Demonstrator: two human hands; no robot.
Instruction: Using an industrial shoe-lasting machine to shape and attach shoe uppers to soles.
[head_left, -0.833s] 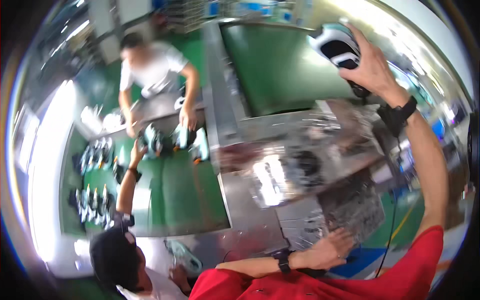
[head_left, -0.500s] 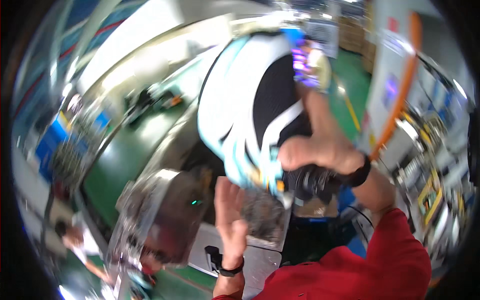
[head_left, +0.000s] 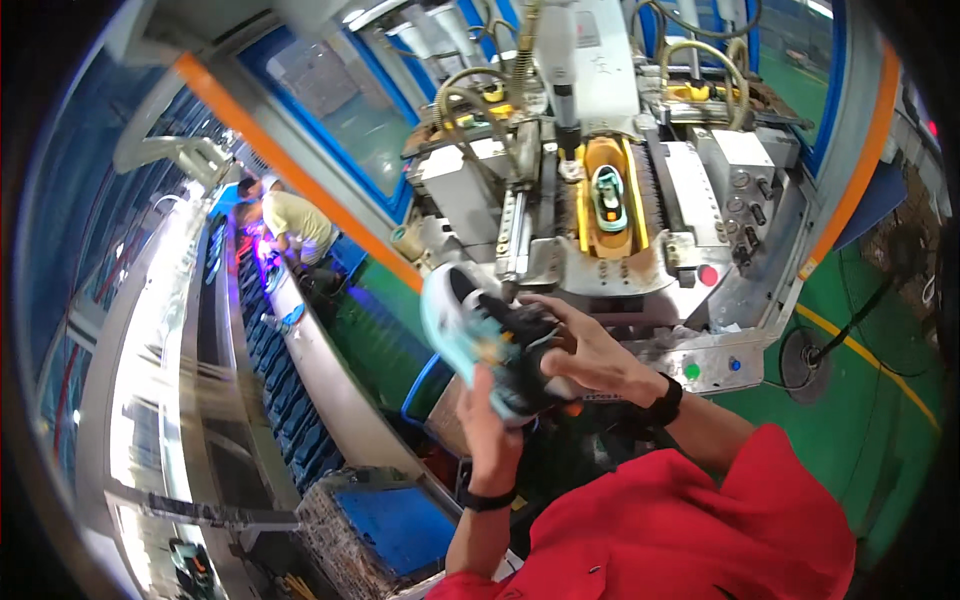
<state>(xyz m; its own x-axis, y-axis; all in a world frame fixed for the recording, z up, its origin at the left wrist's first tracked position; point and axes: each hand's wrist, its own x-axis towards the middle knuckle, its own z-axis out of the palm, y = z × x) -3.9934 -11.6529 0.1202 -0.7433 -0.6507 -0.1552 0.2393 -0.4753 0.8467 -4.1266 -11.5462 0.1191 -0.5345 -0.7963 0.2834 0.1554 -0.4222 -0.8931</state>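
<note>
A sneaker (head_left: 478,338) in pale teal, white and black is held up between my two hands, tilted and slightly blurred. My left hand (head_left: 490,440) grips its lower side, thumb pointing up along it. Around the black part on the right side my right hand (head_left: 595,350) is closed. Beyond them, a second sneaker (head_left: 608,198) with similar colours sits in a yellow-edged mould (head_left: 585,235) of a pressing machine (head_left: 590,60).
At the machine's front are a red button (head_left: 708,274) and a green button (head_left: 691,371). A long conveyor (head_left: 330,400) runs along the left, where a person in a pale yellow top (head_left: 298,220) bends over it. A round-based stand (head_left: 805,365) is at right.
My view has swung from the conveyor side to face the machine. The sneaker has moved lower and farther from the camera, and my left hand, apart from it or barely touching before, now grips it.
</note>
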